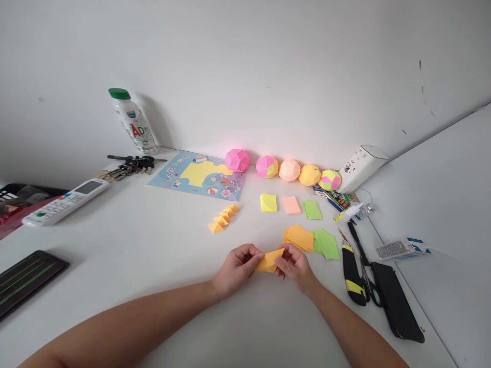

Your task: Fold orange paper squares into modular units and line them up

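Observation:
Between my two hands is a partly folded orange paper sheet [268, 260], held above the table. My left hand [238, 268] pinches its left end between thumb and fingers. At the right end, my right hand [296, 267] grips the sheet the same way. Just behind my right hand lie loose orange sheets [301, 237] and, beside them, green sheets [327, 244]. A row of folded orange paper pieces [222, 220] lies farther back on the left. Yellow [268, 203], peach [291, 205] and green note pads [312, 209] stand in a line beyond the loose sheets.
Several faceted paper balls [289, 170] line the wall beside a white box [362, 168]. A utility knife [353, 276], scissors [370, 286] and a black case [397, 301] lie right. Left are a bottle [134, 122], keys [134, 164], a remote [67, 202] and a printed card [163, 179].

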A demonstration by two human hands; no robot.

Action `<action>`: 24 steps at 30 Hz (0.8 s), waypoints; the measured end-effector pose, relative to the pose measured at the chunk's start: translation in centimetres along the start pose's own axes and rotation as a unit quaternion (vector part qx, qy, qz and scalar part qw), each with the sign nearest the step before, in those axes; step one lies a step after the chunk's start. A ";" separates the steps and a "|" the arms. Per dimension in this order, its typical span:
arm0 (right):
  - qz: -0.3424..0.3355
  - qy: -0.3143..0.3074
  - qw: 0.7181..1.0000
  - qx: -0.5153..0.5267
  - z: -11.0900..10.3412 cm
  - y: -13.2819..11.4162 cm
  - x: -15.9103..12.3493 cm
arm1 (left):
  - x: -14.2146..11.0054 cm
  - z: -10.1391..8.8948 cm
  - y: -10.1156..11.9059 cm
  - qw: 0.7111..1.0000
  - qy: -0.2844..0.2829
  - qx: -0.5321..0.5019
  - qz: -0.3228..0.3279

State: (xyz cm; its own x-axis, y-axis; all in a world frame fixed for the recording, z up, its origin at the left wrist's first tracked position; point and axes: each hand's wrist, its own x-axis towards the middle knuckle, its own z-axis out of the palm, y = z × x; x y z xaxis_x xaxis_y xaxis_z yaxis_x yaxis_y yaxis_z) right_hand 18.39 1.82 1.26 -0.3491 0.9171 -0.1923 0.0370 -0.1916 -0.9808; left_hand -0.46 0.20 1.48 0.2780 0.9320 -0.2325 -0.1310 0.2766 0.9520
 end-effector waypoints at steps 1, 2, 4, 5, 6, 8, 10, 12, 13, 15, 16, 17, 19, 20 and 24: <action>0.001 -0.008 1.000 -0.007 0.0 0.0 0.0 | 0.0 0.0 -0.1 1.000 -0.002 -0.001 0.004; 0.000 -0.015 1.000 -0.013 -0.1 -0.1 0.0 | 0.0 -0.1 -0.1 1.000 -0.010 -0.004 0.009; -0.007 -0.019 1.000 -0.021 -0.1 -0.1 0.1 | 0.0 -0.1 -0.1 0.999 -0.039 -0.005 0.023; -0.008 -0.019 1.000 -0.023 -0.1 -0.1 0.1 | 0.0 -0.1 -0.1 0.998 -0.057 -0.005 0.027; -0.009 -0.020 0.999 -0.026 -0.1 -0.1 0.1 | 0.0 -0.1 -0.1 0.997 -0.076 -0.008 0.028; -0.012 -0.022 0.999 -0.030 -0.1 0.0 0.1 | 0.0 -0.1 -0.1 0.994 -0.107 -0.024 0.023; -0.021 -0.023 0.999 -0.028 -0.1 0.2 0.1 | 0.1 -0.1 -0.3 0.990 -0.133 -0.046 0.021; -0.030 -0.026 0.999 -0.020 0.0 0.4 0.1 | 0.2 -0.1 -0.5 0.987 -0.152 -0.054 0.028; -0.032 -0.028 0.999 -0.015 0.0 0.4 0.1 | 0.2 -0.1 -0.6 0.986 -0.158 -0.051 0.030; -0.033 -0.031 0.999 -0.011 0.0 0.3 0.0 | 0.2 -0.2 -0.9 0.986 -0.159 -0.029 0.029; -0.031 -0.033 0.999 -0.013 0.0 0.3 0.0 | 0.2 -0.2 -1.0 0.987 -0.156 -0.009 0.028; -0.028 -0.033 0.999 -0.017 0.0 0.2 0.0 | 0.2 -0.2 -1.0 0.988 -0.153 0.012 0.028; -0.024 -0.031 0.999 -0.030 0.0 0.2 0.0 | 0.1 -0.3 -1.1 0.987 -0.153 0.039 0.033; -0.022 -0.030 0.999 -0.037 0.0 0.1 0.0 | 0.1 -0.2 -1.1 0.986 -0.156 0.040 0.037; -0.027 -0.035 0.997 -0.057 0.0 0.1 0.1 | -0.1 0.0 -1.0 0.989 -0.144 0.007 0.044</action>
State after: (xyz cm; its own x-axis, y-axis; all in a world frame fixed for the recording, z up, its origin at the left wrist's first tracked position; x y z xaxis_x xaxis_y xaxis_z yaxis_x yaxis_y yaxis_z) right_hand 18.41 1.86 1.13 -0.4178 0.8977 -0.1402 0.1216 -0.0977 -0.9878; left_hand -0.38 -0.14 0.58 0.5264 0.8461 -0.0842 -0.1543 0.1924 0.9691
